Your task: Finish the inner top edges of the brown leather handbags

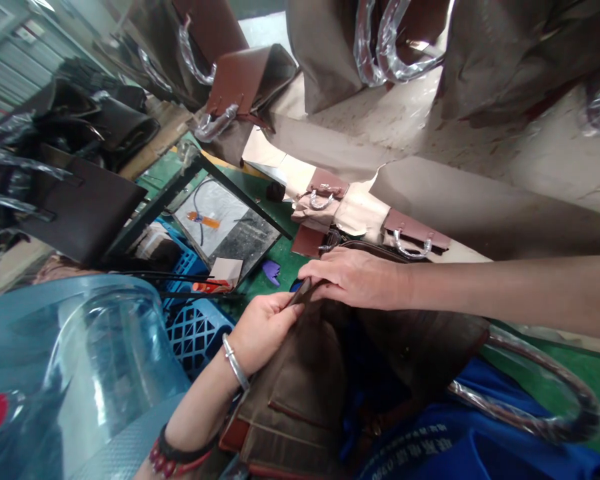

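Observation:
A brown bag (300, 387) lies across the lap, over blue cloth (430, 440) with pale print. My left hand (267, 327), with a silver bangle and dark and red bracelets at the wrist, pinches the bag's upper edge between thumb and fingers. Just right of it, my right hand (353, 277) reaches in from the right and grips the same edge with bent fingers. The two hands almost touch. A plastic-wrapped handle (535, 413) loops out at the lower right. Folds and my fingers hide part of the edge.
A large blue water bottle (115, 360) fills the lower left. Beside it are blue crates (195, 337) and a metal-framed stand (240, 190). Bags with wrapped handles (245, 77) stand on a pale table (380, 120). Dark bags (75, 200) are at left.

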Demonstrator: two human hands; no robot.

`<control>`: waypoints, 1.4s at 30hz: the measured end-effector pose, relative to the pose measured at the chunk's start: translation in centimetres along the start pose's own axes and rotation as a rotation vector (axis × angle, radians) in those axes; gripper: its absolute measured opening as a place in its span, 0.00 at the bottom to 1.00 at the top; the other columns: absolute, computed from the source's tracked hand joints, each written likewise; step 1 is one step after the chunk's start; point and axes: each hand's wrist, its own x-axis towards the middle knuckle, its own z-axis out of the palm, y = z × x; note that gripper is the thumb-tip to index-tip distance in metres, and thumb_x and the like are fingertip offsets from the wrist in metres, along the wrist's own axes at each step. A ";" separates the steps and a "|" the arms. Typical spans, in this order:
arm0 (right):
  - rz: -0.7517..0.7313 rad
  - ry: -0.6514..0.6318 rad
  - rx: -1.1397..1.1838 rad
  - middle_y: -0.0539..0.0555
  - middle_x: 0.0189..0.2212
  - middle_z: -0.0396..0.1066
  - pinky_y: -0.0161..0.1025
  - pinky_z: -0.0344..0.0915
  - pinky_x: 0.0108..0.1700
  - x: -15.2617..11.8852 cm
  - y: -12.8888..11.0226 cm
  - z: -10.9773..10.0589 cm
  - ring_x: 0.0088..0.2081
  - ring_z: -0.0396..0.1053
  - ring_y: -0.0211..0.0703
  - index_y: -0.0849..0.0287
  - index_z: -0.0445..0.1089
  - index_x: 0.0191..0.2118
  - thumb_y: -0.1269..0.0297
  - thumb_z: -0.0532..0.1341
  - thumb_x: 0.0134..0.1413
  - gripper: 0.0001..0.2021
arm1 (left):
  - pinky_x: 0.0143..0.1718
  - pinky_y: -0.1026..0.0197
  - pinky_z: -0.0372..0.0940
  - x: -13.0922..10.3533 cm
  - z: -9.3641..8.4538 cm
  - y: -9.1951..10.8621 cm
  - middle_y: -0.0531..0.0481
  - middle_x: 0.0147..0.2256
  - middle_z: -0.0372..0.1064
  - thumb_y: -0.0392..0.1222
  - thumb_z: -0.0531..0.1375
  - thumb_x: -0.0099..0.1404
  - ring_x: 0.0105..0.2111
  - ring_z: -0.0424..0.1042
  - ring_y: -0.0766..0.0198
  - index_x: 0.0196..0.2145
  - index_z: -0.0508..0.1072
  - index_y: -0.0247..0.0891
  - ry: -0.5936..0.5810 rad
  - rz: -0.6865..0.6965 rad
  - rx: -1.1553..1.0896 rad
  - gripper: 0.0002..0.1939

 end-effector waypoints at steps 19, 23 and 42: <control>0.059 0.117 -0.100 0.51 0.29 0.67 0.36 0.52 0.39 -0.1 0.8 0.3 0.34 0.63 0.39 0.60 0.63 0.38 0.63 0.55 0.52 0.08 | 0.49 0.58 0.56 -0.2 0.2 -0.4 0.48 0.44 0.68 0.37 0.52 0.58 0.45 0.64 0.57 0.51 0.61 0.34 -0.070 0.068 -0.127 0.22; 0.031 0.072 -0.104 0.51 0.29 0.68 0.37 0.51 0.40 0.2 1.0 0.4 0.35 0.63 0.40 0.58 0.67 0.37 0.63 0.54 0.54 0.08 | 0.47 0.60 0.58 -0.1 0.2 -0.3 0.47 0.43 0.68 0.36 0.53 0.57 0.43 0.66 0.59 0.50 0.62 0.32 -0.094 0.049 -0.232 0.21; 0.090 -0.050 -0.118 0.54 0.28 0.69 0.37 0.54 0.38 1.1 0.6 -0.3 0.34 0.64 0.42 0.62 0.69 0.31 0.68 0.54 0.53 0.08 | 0.36 0.59 0.62 3.2 0.4 -0.4 0.46 0.32 0.71 0.46 0.60 0.49 0.33 0.68 0.58 0.36 0.71 0.31 0.012 0.000 -0.173 0.19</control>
